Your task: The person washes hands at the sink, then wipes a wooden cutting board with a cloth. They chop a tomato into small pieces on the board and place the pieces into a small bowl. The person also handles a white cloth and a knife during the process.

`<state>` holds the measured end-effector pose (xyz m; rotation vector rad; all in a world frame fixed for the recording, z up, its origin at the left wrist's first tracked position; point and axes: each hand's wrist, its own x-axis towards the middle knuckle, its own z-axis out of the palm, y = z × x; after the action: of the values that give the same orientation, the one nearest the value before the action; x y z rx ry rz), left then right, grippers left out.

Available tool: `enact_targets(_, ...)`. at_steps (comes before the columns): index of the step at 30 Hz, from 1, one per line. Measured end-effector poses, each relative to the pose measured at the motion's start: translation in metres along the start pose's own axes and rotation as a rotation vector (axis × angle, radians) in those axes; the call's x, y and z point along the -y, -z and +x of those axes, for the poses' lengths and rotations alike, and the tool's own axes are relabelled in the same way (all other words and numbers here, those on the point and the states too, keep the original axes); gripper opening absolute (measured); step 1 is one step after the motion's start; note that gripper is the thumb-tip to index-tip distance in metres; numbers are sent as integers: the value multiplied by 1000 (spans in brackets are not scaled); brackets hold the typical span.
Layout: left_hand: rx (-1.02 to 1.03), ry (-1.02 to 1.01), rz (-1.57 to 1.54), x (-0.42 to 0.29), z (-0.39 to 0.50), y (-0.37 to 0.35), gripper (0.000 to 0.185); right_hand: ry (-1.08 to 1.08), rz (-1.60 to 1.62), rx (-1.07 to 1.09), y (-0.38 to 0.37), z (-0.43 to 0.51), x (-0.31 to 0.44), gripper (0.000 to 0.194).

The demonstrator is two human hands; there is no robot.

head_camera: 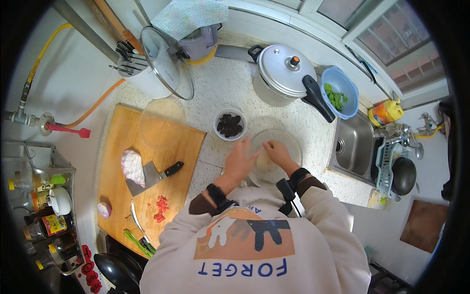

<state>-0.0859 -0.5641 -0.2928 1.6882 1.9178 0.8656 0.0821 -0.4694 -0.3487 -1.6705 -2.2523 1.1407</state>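
Just beyond my hands a small white bowl [230, 110] holds dark, wet-looking pieces [230, 125], perhaps wood ear fungus. My left hand [238, 158], slightly blurred, is between that bowl and a large clear bowl [298, 154], its fingers spread and nothing visible in them. Over the clear bowl is my right hand [278, 154], thumb and fingertips pinched together; whether something small is between them is hidden. Pale contents [265, 162], possibly liquid, show low in the clear bowl.
At left, a wooden cutting board [183, 147] bears a cleaver [147, 178], a white cloth-like bundle [133, 166], chopped red pieces [161, 209], an onion half [104, 210] and green stalks [141, 244]. A pressure cooker [284, 75], blue colander [339, 93] and steel sink [352, 147] lie beyond and right.
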Motion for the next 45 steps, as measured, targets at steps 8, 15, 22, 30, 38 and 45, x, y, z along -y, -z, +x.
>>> enact_targets(8, -3, 93, -60, 12, 13, -32, 32, -91, -2, 159, -2, -20, 21, 37)
enact_targets(15, -74, 153, -109, 11, 9, -39, 30, 600, -273, 86, -14, -46, 16, 17)
enact_targets(22, -76, 160, -153, 10, 11, -34, 29, 779, -409, 182, -23, -36, 6, 16)
enact_targets(30, -23, 121, -186, 11, 14, -31, 29, 791, -427, 92, -26, -17, 1, 18)
enact_targets(38, -8, 120, -189, 11, 11, -31, 29, 568, -351, 165, -30, -11, -2, 21)
enact_targets(45, -37, 115, -185, 12, 13, -31, 29, 696, -275, 395, 39, -14, 12, 23)
